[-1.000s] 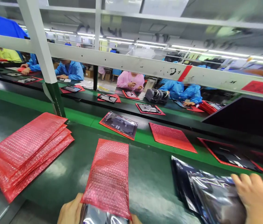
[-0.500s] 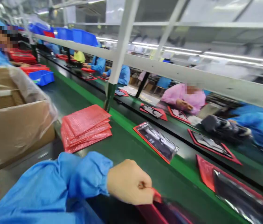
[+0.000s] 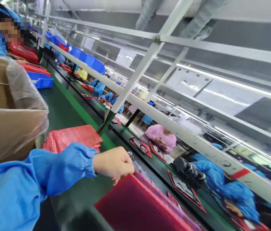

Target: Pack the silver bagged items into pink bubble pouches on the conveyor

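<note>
Red bubble bag [image 3: 137,205], big and flat, right under the left hand [image 3: 113,164] and slanting down and away from it, lifted off the green belt [image 3: 61,109] at the near corner. Pinched at its top edge by that hand, fingers [image 3: 122,171] curled and pressed together on the rim, thumb side hidden. Probably very light, soft and floppy, with a puffy skin that crinkles; likely stiffer in the middle, since something dark and shiny seems tucked inside, though too blurry to be sure. Best held at the open edge or a corner, just where the pinch is now, and best not squeezed hard, because whatever sits inside may break. A bit slippery too, most likely, so a firm pinch helps. Blue sleeve [image 3: 53,170] behind the hand, running back toward the body. Right hand nowhere in sight. Just behind the wrist, a stack of empty red bubble bags [image 3: 78,136] lying flat on the belt. Further behind and to the side of the arm, a big cardboard box [image 3: 3,106] with a clear plastic liner [image 3: 27,96] draped over its rim; what sits in it, hidden. Far beyond the hand, blue bins [image 3: 87,59] up on a rail, and one blue tray [image 3: 41,81] by the belt, insides not showing. Past the fingertips, more red bags with dark screens [image 3: 140,146] on the far belt, and other people in blue and pink coats busy there.
</note>
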`<state>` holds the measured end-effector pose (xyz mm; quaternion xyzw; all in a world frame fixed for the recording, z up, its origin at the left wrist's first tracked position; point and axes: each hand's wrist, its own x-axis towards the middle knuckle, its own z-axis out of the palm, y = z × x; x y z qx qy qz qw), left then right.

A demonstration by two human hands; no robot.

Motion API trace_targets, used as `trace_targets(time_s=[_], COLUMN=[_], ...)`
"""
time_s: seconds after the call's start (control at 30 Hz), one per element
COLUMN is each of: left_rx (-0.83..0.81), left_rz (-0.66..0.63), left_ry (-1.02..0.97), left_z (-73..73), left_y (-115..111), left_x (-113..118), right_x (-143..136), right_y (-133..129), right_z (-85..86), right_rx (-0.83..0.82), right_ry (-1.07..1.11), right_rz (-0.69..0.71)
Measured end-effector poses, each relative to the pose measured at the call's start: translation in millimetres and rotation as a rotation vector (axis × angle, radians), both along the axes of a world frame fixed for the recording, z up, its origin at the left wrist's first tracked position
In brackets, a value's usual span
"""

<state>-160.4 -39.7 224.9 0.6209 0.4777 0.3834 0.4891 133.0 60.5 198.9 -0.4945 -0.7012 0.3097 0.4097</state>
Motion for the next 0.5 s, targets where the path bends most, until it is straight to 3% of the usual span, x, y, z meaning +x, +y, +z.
trace_targets(time_s=[0.07,0.13,0.23,0.33,0.4,0.5], left_rx=[0.065,0.120,0.199,0.212,0.221,0.170], left_rz=[0.072,0.175,0.346,0.592,0.763,0.994], left_ry=[0.045,0.147,0.348,0.501,0.584,0.752], left_z=[5.8,17.2,41.9,56.5,48.1,2.1], left_y=[18,38,65,68,52,13], left_x=[-13,-26,-57,-104,-136,-172], right_x=[3,-11,-64,-133,-175,-232], right_y=[-18,-23,-7,3,-6,-34], right_z=[4.2,15.2,42.9,54.9,38.4,-24.5], right_rx=[-0.034,-0.095,-0.124,0.089,0.349,0.678], right_ry=[-0.011,-0.007,0.066,0.015,-0.094,-0.207], right_rz=[0.006,0.038,0.109,0.199,0.252,0.470])
